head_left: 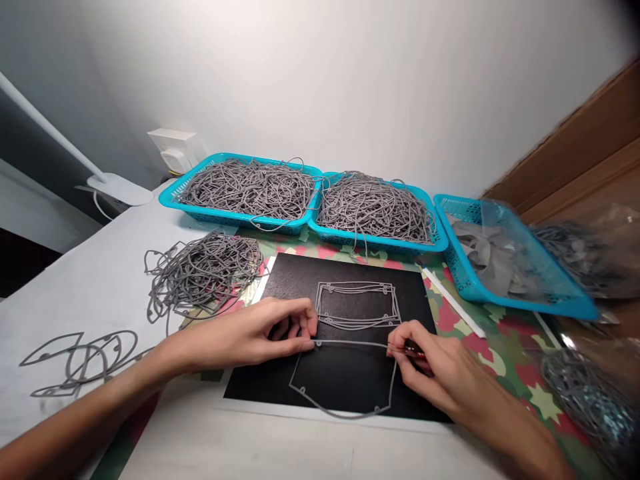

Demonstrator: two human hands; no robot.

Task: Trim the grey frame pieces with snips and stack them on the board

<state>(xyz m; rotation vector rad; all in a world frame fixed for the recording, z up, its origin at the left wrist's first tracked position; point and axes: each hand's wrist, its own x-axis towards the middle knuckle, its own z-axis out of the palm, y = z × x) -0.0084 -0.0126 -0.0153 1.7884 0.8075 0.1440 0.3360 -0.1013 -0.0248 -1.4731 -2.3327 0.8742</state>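
Note:
A thin grey rubber gasket (345, 411) lies as a loop on a black mat (350, 380). My left hand (260, 337) pinches the gasket's upper left corner with closed fingers. My right hand (430, 363) is closed round a small red-tipped tool (415, 348) and touches the gasket's upper right corner. Just behind, a small stack of the same gaskets (357, 305) rests on the mat.
Two blue baskets (240, 217) (375, 241) heaped with grey gaskets stand at the back. A third basket (525, 293) holds grey scraps. A loose pile of gaskets (203, 270) lies left of the mat, with a few odd pieces (80, 360) nearer. A white lamp (117, 190) stands far left.

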